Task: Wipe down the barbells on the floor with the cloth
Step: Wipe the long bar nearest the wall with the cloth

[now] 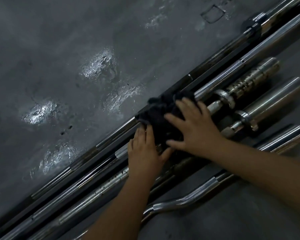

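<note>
Presently mid-wipe: the right hand (pixel 196 127), fingers spread, presses the cloth (pixel 160 110) onto the barbells (pixel 220 80). The left hand (pixel 145 149) lies flat alongside, gripping nothing. Next move likely requires sliding the cloth along the bars.

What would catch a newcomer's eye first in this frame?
At centre, the right hand presses flat on a dark cloth bunched over the barbells, the left hand resting beside it. The barbells run diagonally from lower left to upper right; shiny worn patches dot the floor at left.
</note>
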A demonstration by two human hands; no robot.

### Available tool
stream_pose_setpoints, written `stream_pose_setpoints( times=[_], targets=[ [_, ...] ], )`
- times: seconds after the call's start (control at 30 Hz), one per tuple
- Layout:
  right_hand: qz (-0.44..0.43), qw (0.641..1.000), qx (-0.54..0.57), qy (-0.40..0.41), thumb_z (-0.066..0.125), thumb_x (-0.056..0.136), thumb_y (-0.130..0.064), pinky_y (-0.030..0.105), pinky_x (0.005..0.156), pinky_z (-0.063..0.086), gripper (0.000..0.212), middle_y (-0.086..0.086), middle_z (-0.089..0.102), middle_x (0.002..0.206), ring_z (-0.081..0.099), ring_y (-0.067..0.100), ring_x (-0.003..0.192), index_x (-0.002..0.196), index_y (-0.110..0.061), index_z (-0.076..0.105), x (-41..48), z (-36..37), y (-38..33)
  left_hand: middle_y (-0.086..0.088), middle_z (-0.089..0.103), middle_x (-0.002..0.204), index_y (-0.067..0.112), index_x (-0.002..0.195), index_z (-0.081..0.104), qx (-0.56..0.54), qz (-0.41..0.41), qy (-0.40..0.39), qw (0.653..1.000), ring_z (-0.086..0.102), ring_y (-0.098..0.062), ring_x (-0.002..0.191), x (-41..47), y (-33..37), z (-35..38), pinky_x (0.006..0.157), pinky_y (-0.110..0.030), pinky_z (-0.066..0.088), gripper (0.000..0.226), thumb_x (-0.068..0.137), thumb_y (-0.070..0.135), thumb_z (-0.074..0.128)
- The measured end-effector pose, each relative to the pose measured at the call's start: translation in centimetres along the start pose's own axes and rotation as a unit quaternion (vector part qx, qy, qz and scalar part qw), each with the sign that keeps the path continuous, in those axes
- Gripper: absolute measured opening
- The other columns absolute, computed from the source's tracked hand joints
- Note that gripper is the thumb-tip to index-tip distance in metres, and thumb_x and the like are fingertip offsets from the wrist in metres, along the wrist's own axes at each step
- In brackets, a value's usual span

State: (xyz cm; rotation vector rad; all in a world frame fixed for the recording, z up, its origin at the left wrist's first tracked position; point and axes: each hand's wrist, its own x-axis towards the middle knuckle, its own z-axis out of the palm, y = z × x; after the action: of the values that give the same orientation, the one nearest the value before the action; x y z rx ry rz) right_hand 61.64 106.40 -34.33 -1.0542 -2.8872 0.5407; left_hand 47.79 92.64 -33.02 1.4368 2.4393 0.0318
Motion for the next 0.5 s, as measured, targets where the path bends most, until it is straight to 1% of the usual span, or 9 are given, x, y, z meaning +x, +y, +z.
stream_pose_setpoints(
  times=[0.07,0.13,0.17,0.23,0.27,0.3,0.37,0.43,0.5],
  targets=[
    [-0.062,0.998,0.016,-0.003,0.070,0.070,-0.057,0.054,0.101,0.039,0.063,0.015,0.054,0.132,0.049,0.037,0.125,0.125,-0.028,0.060,-1.5,-0.8,-0.8,-0.008,0.031,0.155,0.019,0.149,0.026,0.018,0.010,-0.009,1.000,0.028,-0.023,0.143,-0.4,-0.5,0.1,0.117,-0.046,0.027,0.093,0.078,0.073,0.053],
    [-0.078,0.990,0.113,0.025,0.073,0.068,-0.040,0.045,0.087,0.049,0.047,0.005,0.058,0.110,0.056,0.028,0.103,0.112,-0.027,0.063,-0.5,-3.2,0.2,-0.008,0.030,0.156,0.016,0.149,0.028,0.012,0.007,-0.008,1.000,0.026,-0.022,0.145,-0.7,-1.0,0.0,0.118,-0.043,0.026,0.097,0.075,0.068,0.064],
    [-0.054,0.982,0.176,0.046,0.068,0.068,-0.036,0.044,0.084,0.051,0.043,0.001,0.057,0.107,0.056,0.024,0.100,0.110,-0.028,0.063,0.5,-4.4,1.0,-0.008,0.028,0.158,0.015,0.150,0.026,0.007,0.004,-0.006,1.000,0.025,-0.022,0.146,-0.8,-1.4,-0.1,0.118,-0.043,0.026,0.100,0.074,0.066,0.066],
    [0.022,0.968,0.224,0.109,0.059,0.073,-0.039,0.047,0.096,0.049,0.052,0.005,0.054,0.122,0.052,0.025,0.114,0.124,-0.028,0.059,1.9,-5.2,3.0,-0.006,0.018,0.162,0.015,0.155,0.018,0.000,0.002,-0.010,1.000,0.019,-0.020,0.148,-1.0,-2.2,0.0,0.119,-0.043,0.024,0.104,0.076,0.064,0.066],
    [0.062,0.976,0.176,0.111,0.055,0.075,-0.047,0.051,0.105,0.043,0.064,0.011,0.046,0.137,0.043,0.030,0.129,0.136,-0.029,0.053,2.0,-4.8,3.4,-0.005,0.013,0.163,0.015,0.156,0.016,0.002,0.002,-0.014,1.000,0.016,-0.020,0.149,-1.1,-2.4,0.0,0.120,-0.043,0.023,0.105,0.078,0.064,0.065],
    [0.079,0.988,0.105,0.079,0.050,0.074,-0.058,0.056,0.112,0.034,0.076,0.016,0.034,0.151,0.030,0.036,0.142,0.145,-0.031,0.044,1.7,-3.9,3.3,-0.005,0.011,0.164,0.014,0.156,0.014,0.009,0.003,-0.013,1.000,0.015,-0.020,0.149,-1.2,-2.5,0.0,0.120,-0.043,0.023,0.105,0.078,0.064,0.065],
    [0.028,0.999,-0.005,-0.021,0.043,0.066,-0.076,0.064,0.115,0.021,0.095,0.021,0.024,0.159,0.011,0.043,0.150,0.151,-0.032,0.036,0.1,-1.1,1.7,-0.006,0.011,0.164,0.012,0.156,0.012,0.019,0.008,-0.009,1.000,0.016,-0.022,0.149,-1.2,-2.4,0.0,0.120,-0.043,0.024,0.106,0.079,0.061,0.066],
    [-0.032,0.995,-0.077,-0.060,0.053,0.060,-0.080,0.066,0.111,0.024,0.106,0.023,0.028,0.154,0.016,0.045,0.148,0.152,-0.030,0.034,-1.0,0.9,0.2,-0.005,0.009,0.164,0.013,0.157,0.004,0.012,0.011,-0.017,1.000,0.013,-0.021,0.150,-0.9,-2.0,0.0,0.120,-0.044,0.022,0.107,0.081,0.060,0.064],
    [-0.047,0.994,-0.083,-0.056,0.074,0.054,-0.069,0.062,0.105,0.033,0.113,0.023,0.031,0.151,0.025,0.046,0.142,0.151,-0.029,0.033,-0.7,1.1,0.2,-0.006,0.008,0.164,0.014,0.156,0.000,0.011,0.009,-0.021,1.000,0.012,-0.021,0.150,-0.7,-1.9,-0.1,0.120,-0.043,0.021,0.108,0.082,0.061,0.062]
  ],
)
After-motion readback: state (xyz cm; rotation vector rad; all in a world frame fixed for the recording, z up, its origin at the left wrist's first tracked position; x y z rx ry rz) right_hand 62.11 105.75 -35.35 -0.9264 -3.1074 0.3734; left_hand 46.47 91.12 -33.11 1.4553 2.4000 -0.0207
